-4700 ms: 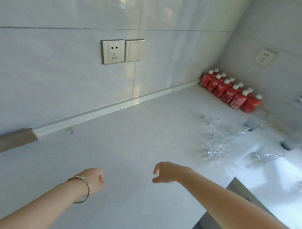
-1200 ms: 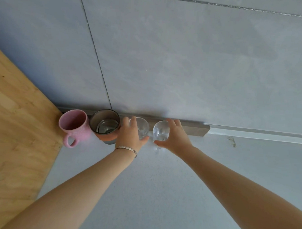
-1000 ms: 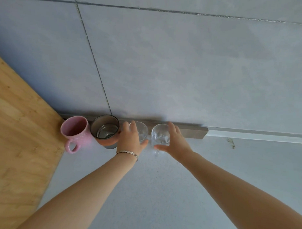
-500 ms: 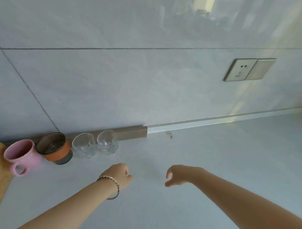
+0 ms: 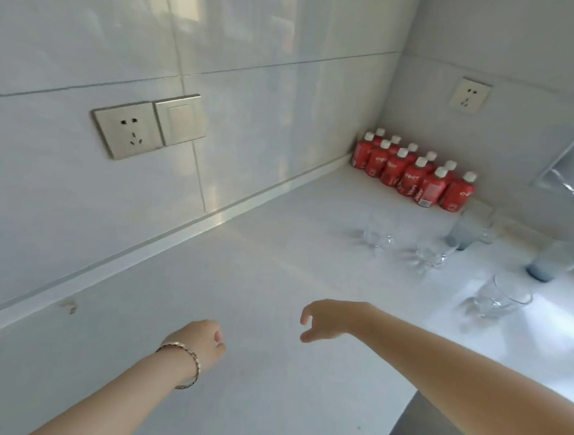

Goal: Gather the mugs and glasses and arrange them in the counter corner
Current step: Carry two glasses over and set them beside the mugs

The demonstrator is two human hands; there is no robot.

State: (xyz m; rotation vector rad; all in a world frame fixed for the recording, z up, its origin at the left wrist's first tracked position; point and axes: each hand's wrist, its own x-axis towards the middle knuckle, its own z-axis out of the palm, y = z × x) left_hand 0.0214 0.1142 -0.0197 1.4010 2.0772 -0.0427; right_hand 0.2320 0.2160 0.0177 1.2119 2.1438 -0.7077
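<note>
Now turned right, away from cups; both hands empty, left hand (image 5: 199, 342) curled, right hand (image 5: 329, 319) fingers (image 5: 305, 318) loosely spread above desk (image 5: 274, 363); clear glasses (image 5: 432, 253) far right.

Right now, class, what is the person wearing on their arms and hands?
Both forearms are bare, with no sleeves in view. The left hand has a thin silver-coloured chain bracelet around its wrist. The right hand and wrist carry no jewellery, and neither hand wears a glove.

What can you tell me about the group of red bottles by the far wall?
The red bottles are small and look plastic, with red labels bearing white print too blurred to read, and white screw caps. About a dozen stand upright in two tight rows, side by side, on the white counter, starting at the corner and running along the right-hand wall. Neither hand is near them.
</note>
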